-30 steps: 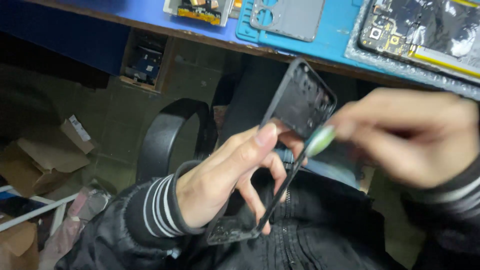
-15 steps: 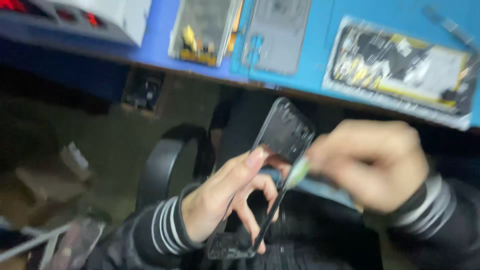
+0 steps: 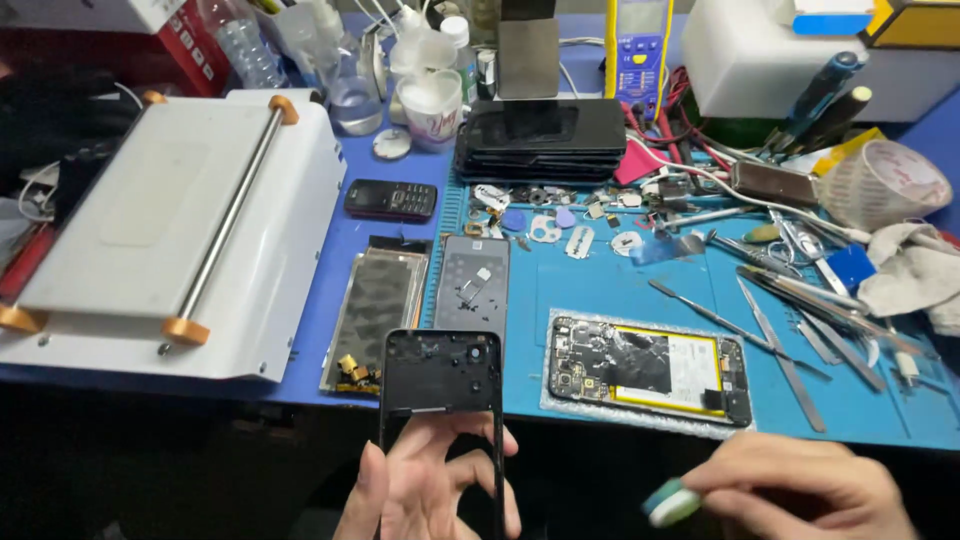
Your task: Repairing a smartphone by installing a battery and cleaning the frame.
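Observation:
My left hand point(image 3: 425, 490) holds a black phone frame point(image 3: 440, 375) upright at the bottom centre, fingers wrapped around its lower sides. My right hand point(image 3: 800, 495) is at the bottom right, closed on a small tool with a white and green tip point(image 3: 670, 502). The two hands are apart. Just beyond the frame, an opened phone body point(image 3: 648, 372) with its battery and board exposed lies on the blue mat point(image 3: 600, 290). A detached screen panel point(image 3: 375, 312) and a grey back plate point(image 3: 472, 282) lie side by side to the left of it.
A white machine with a steel bar point(image 3: 180, 220) fills the left of the bench. A stack of dark phones point(image 3: 540, 135), a small keypad phone point(image 3: 390, 200), tweezers and metal pry tools point(image 3: 780, 310), screws, bottles, a tape roll point(image 3: 880, 180) and a cloth point(image 3: 910, 270) crowd the back and right.
The view has swung up from my lap to the bench top. My right hand has drawn away from the phone frame to the right. My left hand now holds the frame upright.

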